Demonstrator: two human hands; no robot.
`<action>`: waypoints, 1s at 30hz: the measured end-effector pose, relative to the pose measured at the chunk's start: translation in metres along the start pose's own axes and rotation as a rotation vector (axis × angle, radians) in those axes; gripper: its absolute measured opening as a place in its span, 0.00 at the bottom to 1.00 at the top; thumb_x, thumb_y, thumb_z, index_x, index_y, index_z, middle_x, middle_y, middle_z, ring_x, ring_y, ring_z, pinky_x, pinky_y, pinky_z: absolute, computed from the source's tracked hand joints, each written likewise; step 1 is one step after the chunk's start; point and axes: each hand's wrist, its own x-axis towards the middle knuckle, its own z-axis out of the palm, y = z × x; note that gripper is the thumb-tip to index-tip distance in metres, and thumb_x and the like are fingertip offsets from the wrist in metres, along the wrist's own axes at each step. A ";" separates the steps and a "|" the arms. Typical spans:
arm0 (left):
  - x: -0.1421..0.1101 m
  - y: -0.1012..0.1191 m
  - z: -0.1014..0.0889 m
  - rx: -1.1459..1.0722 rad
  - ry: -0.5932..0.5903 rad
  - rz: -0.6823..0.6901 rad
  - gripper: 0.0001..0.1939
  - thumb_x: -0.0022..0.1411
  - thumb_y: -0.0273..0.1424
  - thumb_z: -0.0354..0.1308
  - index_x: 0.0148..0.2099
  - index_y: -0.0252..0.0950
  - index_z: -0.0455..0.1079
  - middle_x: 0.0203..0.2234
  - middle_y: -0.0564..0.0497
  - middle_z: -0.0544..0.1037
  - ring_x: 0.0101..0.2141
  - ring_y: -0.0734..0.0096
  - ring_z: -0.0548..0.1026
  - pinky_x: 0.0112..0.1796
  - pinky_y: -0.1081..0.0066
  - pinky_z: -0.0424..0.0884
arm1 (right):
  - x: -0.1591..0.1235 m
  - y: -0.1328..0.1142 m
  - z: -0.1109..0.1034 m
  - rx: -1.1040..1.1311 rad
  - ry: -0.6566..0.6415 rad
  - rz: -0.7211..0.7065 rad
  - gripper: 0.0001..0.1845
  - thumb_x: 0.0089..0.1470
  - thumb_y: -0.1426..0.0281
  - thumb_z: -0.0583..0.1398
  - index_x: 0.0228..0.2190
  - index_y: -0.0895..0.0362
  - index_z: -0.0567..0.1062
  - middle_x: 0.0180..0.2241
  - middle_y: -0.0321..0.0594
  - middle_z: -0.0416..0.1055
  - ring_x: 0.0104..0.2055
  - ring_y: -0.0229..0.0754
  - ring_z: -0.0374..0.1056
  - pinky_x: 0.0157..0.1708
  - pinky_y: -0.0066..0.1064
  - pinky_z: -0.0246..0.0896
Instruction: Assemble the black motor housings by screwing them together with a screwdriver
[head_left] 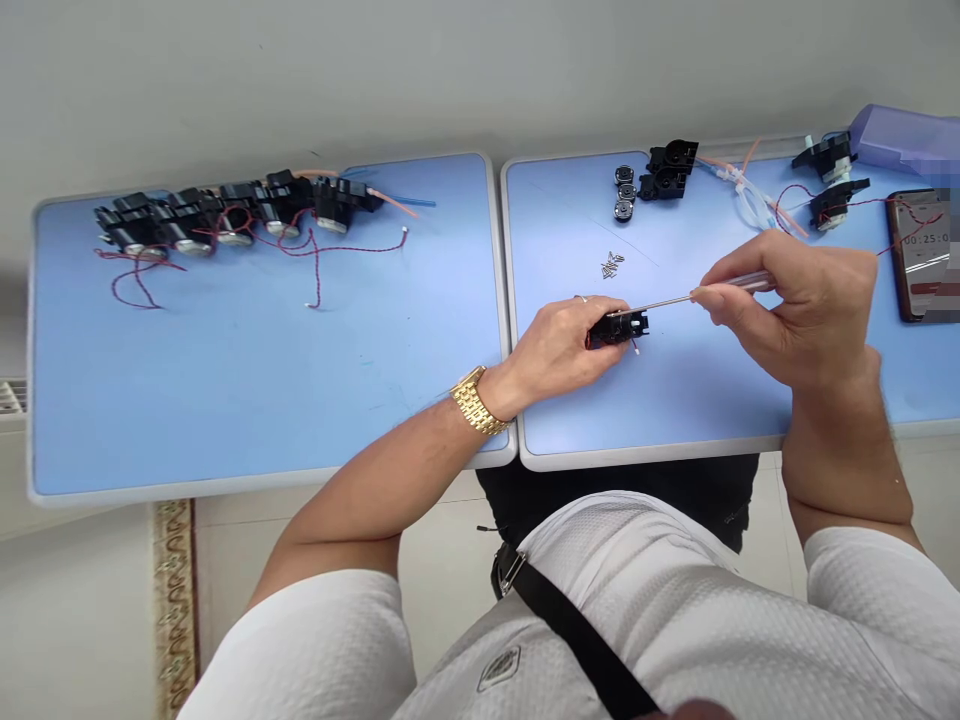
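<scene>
My left hand [564, 345] is closed around a small black plastic assembly [628, 327] on the right-hand blue table. A short wire end with a white plug pokes out below it. In my right hand [799, 300] is a screwdriver [739, 285], gripped by its clear handle, its thin shaft [664, 303] pointing left. The tip reaches the top of the black assembly near my left fingers; exact contact is too small to tell. Just beyond my left hand lies a small pile of screws [612, 265].
Several black motor assemblies [238, 215] with red wires line the left table's back. Small round parts [624, 192], black housings [670, 170], a bundle of cable ties [750, 195], two more assemblies [831, 180], a phone [926, 255] and a purple container [904, 140] stand behind and right.
</scene>
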 end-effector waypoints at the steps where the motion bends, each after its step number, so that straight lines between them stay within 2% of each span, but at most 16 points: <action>1: 0.000 0.000 0.000 -0.001 0.002 0.001 0.18 0.68 0.33 0.65 0.58 0.38 0.83 0.46 0.48 0.90 0.43 0.62 0.86 0.48 0.64 0.79 | 0.000 -0.002 -0.001 0.032 -0.023 0.021 0.07 0.73 0.61 0.67 0.40 0.47 0.79 0.30 0.28 0.83 0.29 0.41 0.82 0.26 0.35 0.70; 2: 0.001 0.000 0.000 -0.002 0.005 0.003 0.18 0.68 0.32 0.65 0.58 0.38 0.83 0.45 0.49 0.90 0.42 0.63 0.85 0.48 0.65 0.79 | 0.001 -0.003 -0.003 0.072 -0.048 0.034 0.02 0.72 0.64 0.67 0.43 0.46 0.79 0.34 0.29 0.85 0.31 0.41 0.83 0.29 0.35 0.74; 5: 0.002 0.000 0.000 -0.005 0.012 0.011 0.16 0.67 0.32 0.65 0.56 0.38 0.84 0.43 0.49 0.89 0.40 0.64 0.85 0.46 0.66 0.78 | 0.001 -0.007 -0.006 0.158 -0.096 0.030 0.11 0.68 0.72 0.67 0.47 0.44 0.78 0.40 0.30 0.85 0.35 0.42 0.84 0.34 0.35 0.80; 7: 0.002 0.000 0.001 -0.004 0.018 0.011 0.16 0.67 0.32 0.64 0.55 0.38 0.84 0.44 0.49 0.90 0.40 0.63 0.85 0.46 0.66 0.78 | 0.000 -0.007 -0.007 0.169 -0.094 0.017 0.11 0.67 0.73 0.68 0.46 0.44 0.79 0.39 0.29 0.85 0.34 0.42 0.84 0.34 0.36 0.80; 11: 0.001 0.000 0.000 -0.014 0.009 -0.003 0.17 0.67 0.34 0.65 0.56 0.38 0.84 0.48 0.47 0.90 0.44 0.60 0.86 0.49 0.64 0.79 | -0.001 -0.004 -0.006 0.095 -0.072 0.035 0.03 0.70 0.65 0.68 0.41 0.43 0.81 0.34 0.27 0.86 0.31 0.44 0.83 0.30 0.38 0.78; 15: 0.001 0.000 0.000 -0.029 -0.001 -0.012 0.18 0.68 0.34 0.65 0.57 0.39 0.83 0.50 0.47 0.90 0.47 0.59 0.87 0.50 0.63 0.80 | -0.001 0.001 -0.001 -0.038 -0.016 0.004 0.15 0.70 0.55 0.70 0.32 0.46 0.79 0.26 0.28 0.82 0.25 0.42 0.79 0.23 0.37 0.67; 18: 0.001 0.000 0.000 -0.032 -0.004 -0.014 0.17 0.68 0.34 0.65 0.56 0.39 0.83 0.50 0.47 0.90 0.46 0.59 0.87 0.49 0.63 0.80 | -0.001 0.002 0.001 -0.073 0.026 0.002 0.21 0.72 0.51 0.67 0.29 0.48 0.79 0.22 0.29 0.80 0.23 0.40 0.76 0.21 0.36 0.61; 20: 0.002 0.000 -0.001 -0.026 -0.002 -0.015 0.16 0.67 0.34 0.65 0.55 0.39 0.83 0.48 0.47 0.90 0.44 0.60 0.87 0.48 0.64 0.80 | -0.001 0.000 0.001 -0.009 0.008 0.028 0.17 0.72 0.52 0.66 0.34 0.48 0.81 0.27 0.30 0.84 0.26 0.42 0.79 0.23 0.36 0.67; 22: 0.002 0.001 -0.001 -0.017 0.003 -0.015 0.16 0.67 0.33 0.65 0.56 0.39 0.84 0.46 0.48 0.90 0.42 0.62 0.86 0.47 0.65 0.79 | -0.001 -0.002 -0.001 0.069 -0.053 0.066 0.09 0.72 0.56 0.66 0.43 0.46 0.83 0.36 0.32 0.88 0.33 0.44 0.84 0.31 0.37 0.77; 24: 0.002 0.001 -0.001 -0.014 0.007 -0.013 0.17 0.67 0.32 0.65 0.56 0.39 0.84 0.46 0.48 0.90 0.42 0.62 0.85 0.47 0.65 0.79 | -0.001 -0.004 -0.002 0.112 -0.087 0.072 0.06 0.71 0.60 0.66 0.46 0.44 0.82 0.41 0.33 0.88 0.36 0.45 0.85 0.36 0.38 0.81; 27: 0.002 0.001 0.000 -0.022 0.011 -0.007 0.17 0.67 0.32 0.64 0.56 0.38 0.84 0.46 0.47 0.90 0.42 0.62 0.86 0.47 0.64 0.79 | -0.002 -0.004 -0.002 0.119 -0.073 0.064 0.03 0.70 0.60 0.67 0.43 0.44 0.82 0.37 0.31 0.87 0.33 0.45 0.84 0.35 0.38 0.82; 30: 0.002 0.001 0.000 -0.031 0.002 -0.014 0.17 0.68 0.34 0.64 0.55 0.38 0.84 0.48 0.47 0.90 0.44 0.60 0.87 0.49 0.63 0.79 | -0.002 -0.001 0.001 0.084 -0.046 0.066 0.08 0.70 0.57 0.68 0.38 0.45 0.82 0.33 0.30 0.85 0.30 0.45 0.82 0.32 0.39 0.79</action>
